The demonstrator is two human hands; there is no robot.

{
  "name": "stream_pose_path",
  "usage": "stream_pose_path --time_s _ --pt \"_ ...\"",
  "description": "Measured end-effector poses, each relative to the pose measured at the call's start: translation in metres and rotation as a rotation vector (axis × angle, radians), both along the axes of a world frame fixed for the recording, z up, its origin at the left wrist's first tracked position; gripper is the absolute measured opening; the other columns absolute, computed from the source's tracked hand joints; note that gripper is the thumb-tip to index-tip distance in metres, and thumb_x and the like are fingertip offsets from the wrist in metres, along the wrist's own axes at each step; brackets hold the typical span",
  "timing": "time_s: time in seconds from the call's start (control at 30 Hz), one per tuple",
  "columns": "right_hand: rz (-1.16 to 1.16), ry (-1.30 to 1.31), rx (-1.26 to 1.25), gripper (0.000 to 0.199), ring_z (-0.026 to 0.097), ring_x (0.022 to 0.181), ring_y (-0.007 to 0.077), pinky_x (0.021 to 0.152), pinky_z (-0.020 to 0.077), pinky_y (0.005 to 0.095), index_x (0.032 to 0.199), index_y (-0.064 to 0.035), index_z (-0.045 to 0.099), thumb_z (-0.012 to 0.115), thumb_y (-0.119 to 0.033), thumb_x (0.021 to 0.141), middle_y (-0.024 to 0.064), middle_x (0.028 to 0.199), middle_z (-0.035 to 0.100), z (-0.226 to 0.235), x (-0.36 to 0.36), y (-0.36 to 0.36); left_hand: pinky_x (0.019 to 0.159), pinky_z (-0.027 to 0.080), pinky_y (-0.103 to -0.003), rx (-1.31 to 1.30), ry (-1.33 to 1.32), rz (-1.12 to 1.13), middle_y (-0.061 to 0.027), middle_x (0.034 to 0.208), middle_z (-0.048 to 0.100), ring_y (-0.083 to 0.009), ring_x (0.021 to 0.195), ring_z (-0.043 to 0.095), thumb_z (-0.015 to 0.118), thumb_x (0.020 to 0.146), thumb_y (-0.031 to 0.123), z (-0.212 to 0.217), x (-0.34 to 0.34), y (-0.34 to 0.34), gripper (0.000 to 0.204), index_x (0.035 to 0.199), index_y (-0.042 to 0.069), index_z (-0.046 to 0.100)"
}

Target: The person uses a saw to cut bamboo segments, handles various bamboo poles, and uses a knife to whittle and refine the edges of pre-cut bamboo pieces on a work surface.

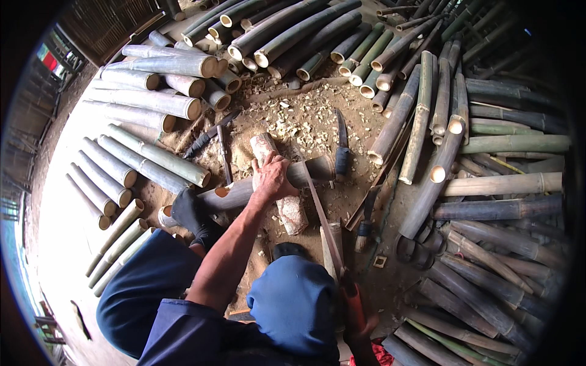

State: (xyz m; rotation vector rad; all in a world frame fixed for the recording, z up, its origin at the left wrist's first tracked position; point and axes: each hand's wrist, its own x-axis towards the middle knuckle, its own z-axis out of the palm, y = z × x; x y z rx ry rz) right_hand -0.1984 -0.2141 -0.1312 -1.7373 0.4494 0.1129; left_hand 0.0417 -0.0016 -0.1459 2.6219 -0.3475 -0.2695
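A grey bamboo tube (237, 194), smooth and dark with pale rounded cut-outs along its left part, lies slantwise in the middle of the earthen floor (390, 241), across a pale, rough-barked log (287, 210). The left hand (274, 175) grips the tube from above where it crosses the log. Just right of it, a handsaw (318, 210) lays its blade over the tube; how deep the teeth sit cannot be told. The right hand (360, 331), partly in shadow, is closed round the saw's orange handle. A dark-socked foot (194, 215) presses near the tube's left end.

The tube's right end stands free, with a machete (342, 143) close by it. Beyond the log, toward the floor's far side, only wood chips (296, 122) litter the ground. A second machete (210, 134) lies left of them; a dark-handled knife (365, 229) lies right of the saw, near a small square offcut (380, 261).

Stacked bamboo poles (503, 183) crowd the floor's right side, and cut bamboo lengths (149, 161) fill its left, hemming the workspace.
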Motion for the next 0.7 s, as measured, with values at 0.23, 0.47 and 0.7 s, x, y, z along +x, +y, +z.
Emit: stream_pose_path --time_s 0.23,0.47,0.7 --pt "0.116 -0.373 -0.251 0.042 0.074 0.080 0.0292 0.073 0.0582 0.0387 0.141 -0.0031 0.063 0.063 -0.018 0.102 0.0202 0.098 0.072 0.093 0.045 0.025 0.115 0.028 -0.070 -0.030 -0.011 0.004 -0.0053 0.129 0.066 -0.0280 0.138 0.050 0.095 0.048 0.044 0.001 -0.011 -0.007 0.083 0.122 0.013 0.074" --pt "-0.042 0.392 -0.138 0.045 0.071 0.104 0.0180 0.089 0.0565 0.0326 0.142 -0.0011 0.063 0.067 -0.027 0.105 0.0114 0.112 0.076 0.052 -0.033 -0.006 0.118 0.026 -0.069 -0.013 -0.029 0.005 -0.0052 0.130 0.066 -0.0262 0.140 0.049 0.094 0.049 0.044 0.006 -0.011 -0.011 0.081 0.120 0.013 0.073" --pt "0.125 -0.460 -0.258 0.038 0.073 0.093 0.0200 0.080 0.0578 0.0320 0.140 0.0027 0.064 0.061 -0.014 0.106 0.0183 0.110 0.076 0.101 0.062 0.036 0.115 0.029 -0.069 -0.004 0.006 -0.001 -0.0049 0.129 0.067 -0.0251 0.141 0.049 0.092 0.050 0.040 0.006 -0.007 -0.004 0.080 0.123 0.013 0.074"
